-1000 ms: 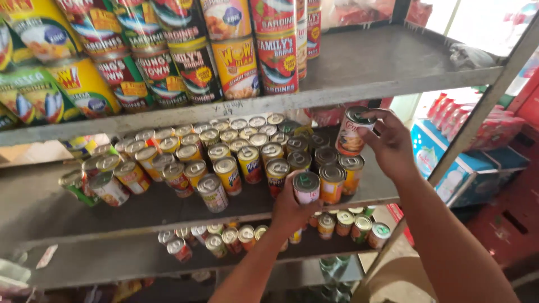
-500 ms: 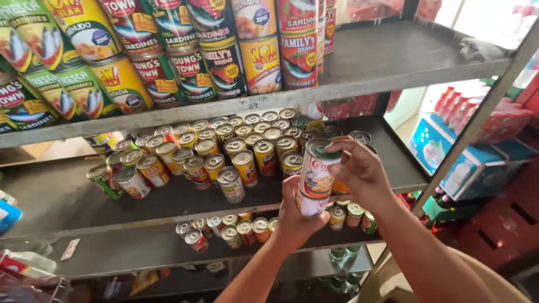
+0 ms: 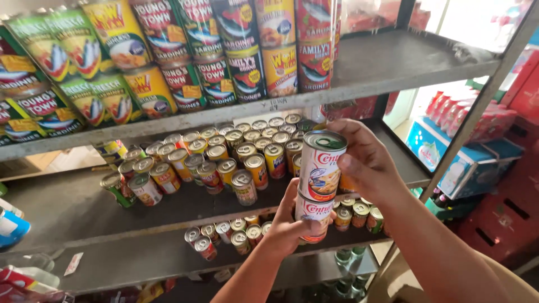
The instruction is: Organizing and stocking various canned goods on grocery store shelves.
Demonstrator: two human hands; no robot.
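Here, in front of the grey metal shelf (image 3: 73, 207), the right hand (image 3: 365, 163) wraps its fingers around an upper white-and-red can (image 3: 321, 166), stacked straight on a lower matching can (image 3: 312, 216) that the left hand (image 3: 286, 224) cups from below with curled fingers. Behind them sit rows of small cans (image 3: 224, 157) (red, yellow and green labels), and taller sardine cans (image 3: 185, 50) crowd the shelf above.

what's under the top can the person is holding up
A second white-and-red can sits stacked right under the top can, cupped by the left hand. The palm covers its base; the right hand steadies the top.
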